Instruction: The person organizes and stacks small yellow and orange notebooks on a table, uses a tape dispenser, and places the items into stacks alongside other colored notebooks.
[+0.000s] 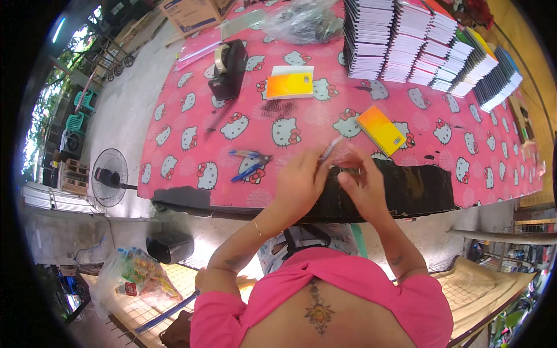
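Above the near edge of the table [217, 145], a thin pale item [331, 148] is pinched by the left hand [303, 175]. Whether it is also gripped by the curled right hand [365, 181] cannot be told. 1 orange-yellow notebook [381, 130] is laid just beyond.

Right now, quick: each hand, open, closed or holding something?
Left hand: closed, apparently holding clear plastic.
Right hand: curled beside the plastic; grip can't be told.
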`<action>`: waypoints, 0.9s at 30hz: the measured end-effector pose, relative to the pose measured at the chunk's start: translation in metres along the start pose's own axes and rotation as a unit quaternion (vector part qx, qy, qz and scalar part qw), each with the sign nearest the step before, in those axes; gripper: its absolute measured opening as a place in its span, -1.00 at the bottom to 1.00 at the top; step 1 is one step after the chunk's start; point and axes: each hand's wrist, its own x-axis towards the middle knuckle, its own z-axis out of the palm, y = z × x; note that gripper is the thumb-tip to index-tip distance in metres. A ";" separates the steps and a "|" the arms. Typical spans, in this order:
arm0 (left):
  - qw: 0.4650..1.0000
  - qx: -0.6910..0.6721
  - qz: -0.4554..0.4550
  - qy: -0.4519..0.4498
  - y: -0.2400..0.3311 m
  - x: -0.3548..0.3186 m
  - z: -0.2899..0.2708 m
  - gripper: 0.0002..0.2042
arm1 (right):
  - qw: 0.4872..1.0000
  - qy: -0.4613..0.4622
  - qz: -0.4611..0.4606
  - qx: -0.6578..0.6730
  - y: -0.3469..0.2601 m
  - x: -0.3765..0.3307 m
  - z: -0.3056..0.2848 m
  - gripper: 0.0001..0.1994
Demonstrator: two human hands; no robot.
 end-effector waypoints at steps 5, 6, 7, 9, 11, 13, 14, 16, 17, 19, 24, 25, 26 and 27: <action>0.999 0.017 0.039 -0.003 -0.058 0.004 -0.040 -0.63 | 0.977 0.010 0.109 0.181 0.043 0.014 -0.009 -0.40; 0.997 0.079 -0.019 -0.018 -0.072 0.001 -0.057 -0.59 | 0.965 0.066 0.115 0.227 0.046 0.016 -0.012 -0.36; 0.991 0.121 -0.032 -0.046 -0.086 -0.007 -0.074 -0.56 | 0.960 0.090 0.129 0.231 0.046 0.018 -0.011 -0.30; 0.984 0.156 -0.043 -0.074 -0.114 -0.026 -0.087 -0.53 | 0.949 0.103 0.160 0.251 0.037 0.015 -0.005 -0.32; 0.955 0.274 -0.002 -0.118 -0.138 -0.043 -0.089 -0.50 | 0.936 0.113 0.189 0.274 0.032 0.005 -0.005 -0.34; 0.948 0.298 0.000 -0.116 -0.134 -0.045 -0.090 -0.51 | 0.967 -0.098 0.233 -0.014 0.031 -0.013 -0.017 -0.44; 0.942 0.316 0.006 -0.113 -0.132 -0.046 -0.086 -0.51 | 0.967 -0.100 0.234 -0.015 0.023 -0.012 -0.018 -0.44; 0.945 0.314 -0.009 -0.094 -0.136 -0.047 -0.084 -0.53 | 0.942 -0.193 0.092 -0.259 0.005 -0.012 -0.014 -0.55; 0.948 0.308 -0.011 -0.078 -0.136 -0.042 -0.079 -0.55 | 0.936 -0.123 -0.117 -0.307 0.016 -0.006 -0.009 -0.60; 0.982 0.157 -0.097 -0.024 -0.122 -0.029 -0.069 -0.59 | 0.912 -0.144 -0.177 -0.342 0.036 0.015 0.000 -0.61; 0.871 -0.357 -0.331 0.063 -0.084 -0.018 -0.068 -0.65 | 0.862 -0.172 -0.174 -0.445 0.031 0.019 0.032 -0.64; 0.840 -0.413 -0.349 0.047 -0.077 -0.019 -0.063 -0.66 | 0.861 -0.177 -0.176 -0.444 0.031 0.020 0.036 -0.64; 0.805 -0.465 -0.367 0.030 -0.073 -0.022 -0.060 -0.68 | 0.870 -0.185 -0.159 -0.428 0.032 0.022 0.040 -0.65; 0.804 -0.464 -0.371 0.035 -0.073 -0.024 -0.060 -0.68 | 0.879 -0.194 -0.142 -0.411 0.033 0.025 0.043 -0.66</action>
